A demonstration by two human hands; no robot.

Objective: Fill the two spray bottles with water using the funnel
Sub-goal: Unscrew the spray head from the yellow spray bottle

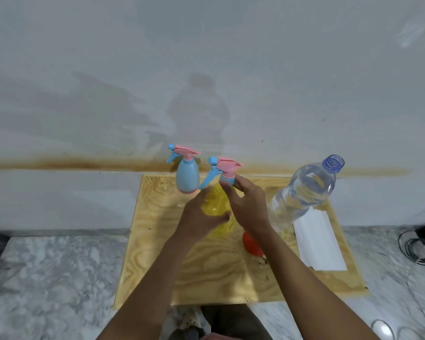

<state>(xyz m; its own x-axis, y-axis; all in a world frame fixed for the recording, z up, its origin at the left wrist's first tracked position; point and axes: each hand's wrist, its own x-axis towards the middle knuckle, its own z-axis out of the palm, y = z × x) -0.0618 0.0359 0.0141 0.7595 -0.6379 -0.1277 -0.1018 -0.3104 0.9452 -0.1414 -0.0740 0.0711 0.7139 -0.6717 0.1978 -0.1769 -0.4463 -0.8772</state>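
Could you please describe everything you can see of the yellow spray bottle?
The yellow spray bottle has a translucent yellow plastic body, a blue collar and a pink spray head with a blue trigger and nozzle. It stands roughly upright on the wooden board, in front of the blue spray bottle. The left hand wraps its body; the right hand has its fingers at the collar. Its head is still on; its fill level cannot be told.

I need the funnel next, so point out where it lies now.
In the head view the orange funnel lies on the wooden board, right of centre, partly hidden under the right forearm, between the yellow spray bottle and the white paper.
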